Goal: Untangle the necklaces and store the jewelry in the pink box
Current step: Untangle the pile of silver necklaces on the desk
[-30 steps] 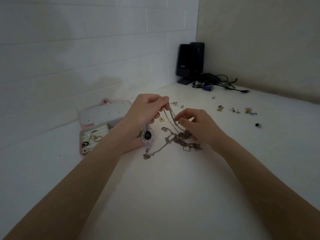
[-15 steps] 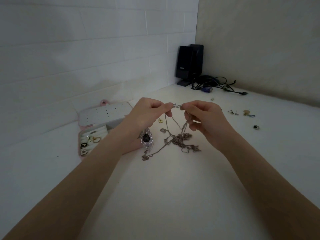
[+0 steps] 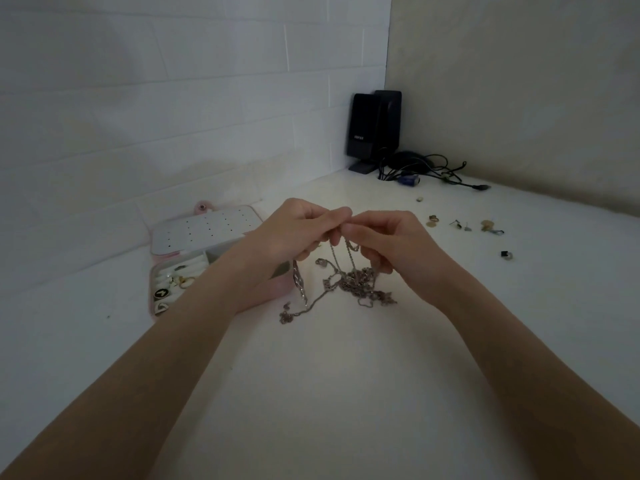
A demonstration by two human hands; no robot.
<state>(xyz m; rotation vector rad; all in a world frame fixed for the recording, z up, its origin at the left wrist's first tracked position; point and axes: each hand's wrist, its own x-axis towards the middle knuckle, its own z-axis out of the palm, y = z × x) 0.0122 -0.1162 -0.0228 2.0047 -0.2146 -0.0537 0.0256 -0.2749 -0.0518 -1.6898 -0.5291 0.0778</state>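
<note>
A tangle of silver necklaces (image 3: 360,285) lies on the white table between my wrists. My left hand (image 3: 294,233) and my right hand (image 3: 388,244) meet fingertip to fingertip above it, both pinching the upper end of a chain that hangs down into the tangle. A large sparkly pendant (image 3: 298,278) dangles edge-on below my left hand. The pink box (image 3: 152,289) stands open at the left, partly hidden by my left forearm, with rings in its tray and a white perforated lid panel (image 3: 204,230) raised behind.
Small loose earrings and rings (image 3: 464,226) are scattered on the table to the right. A black speaker (image 3: 374,128) and a bundle of black cables (image 3: 426,169) sit in the far corner. White brick wall runs along the left.
My right hand rose from the tangle to meet my left hand, and both now pinch the chain end close together. The pendant has turned edge-on under my left hand.
</note>
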